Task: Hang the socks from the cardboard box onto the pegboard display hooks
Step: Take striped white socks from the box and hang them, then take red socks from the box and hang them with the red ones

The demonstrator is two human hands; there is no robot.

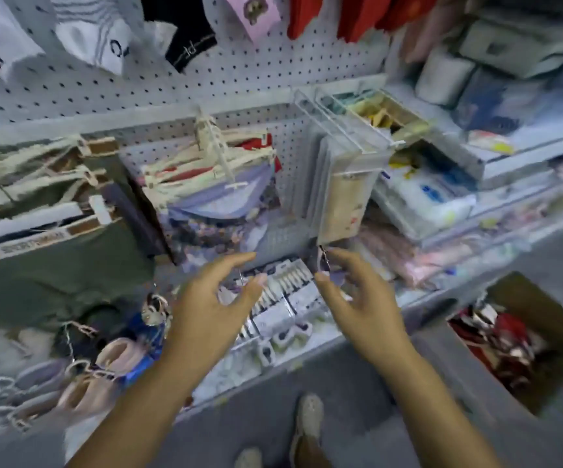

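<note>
The frame is blurred by motion. Both my hands reach forward below a white pegboard (256, 79). My left hand (216, 298) is spread with relaxed fingers and holds nothing. My right hand (351, 292) pinches a small purple packet (325, 265) between thumb and forefinger, just under a row of beige and grey packs (344, 194) hanging on a wire hook (344, 119). The cardboard box (543, 309) stands on the floor at the lower right, with red and white socks (503, 342) inside. White, black, pink and red socks hang along the top of the pegboard.
Green garments (54, 265) on hangers fill the left. Purple patterned packs (219, 204) hang at the middle. A low shelf (307, 359) holds white packets. Stacked packaged goods sit on shelves at the right. My shoes (307, 417) stand on grey floor.
</note>
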